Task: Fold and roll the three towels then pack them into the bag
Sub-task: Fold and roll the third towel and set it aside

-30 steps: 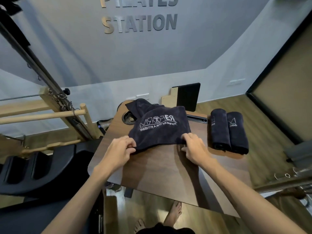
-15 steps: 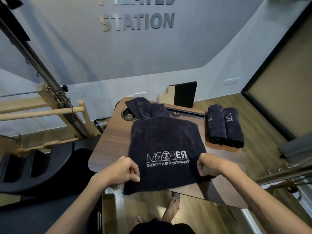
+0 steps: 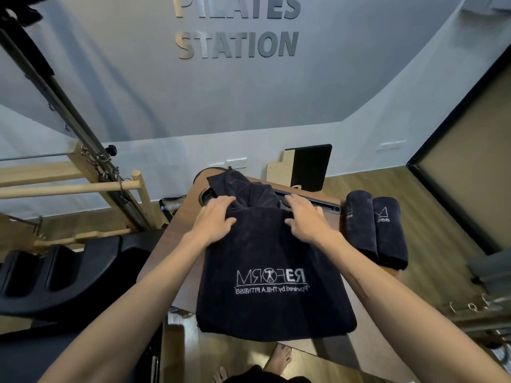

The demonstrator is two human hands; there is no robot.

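A dark navy towel with a white logo lies spread on the wooden table, and its near end hangs over the front edge. The towel's far end is bunched up near the table's back edge. My left hand and my right hand rest palm down on that far part, fingers apart, one on each side of the bunched cloth. Two rolled navy towels lie side by side at the table's right edge. I see no bag that I can tell apart from the dark cloth.
A pilates reformer with wooden bars and black pads stands close on the left. A black board leans on the wall behind the table. A metal frame is at the right. My bare feet are below the table.
The towel was pulled toward me and spread out, so its near end now hangs off the front edge. Both hands then let go of the near corners and moved to the far end.
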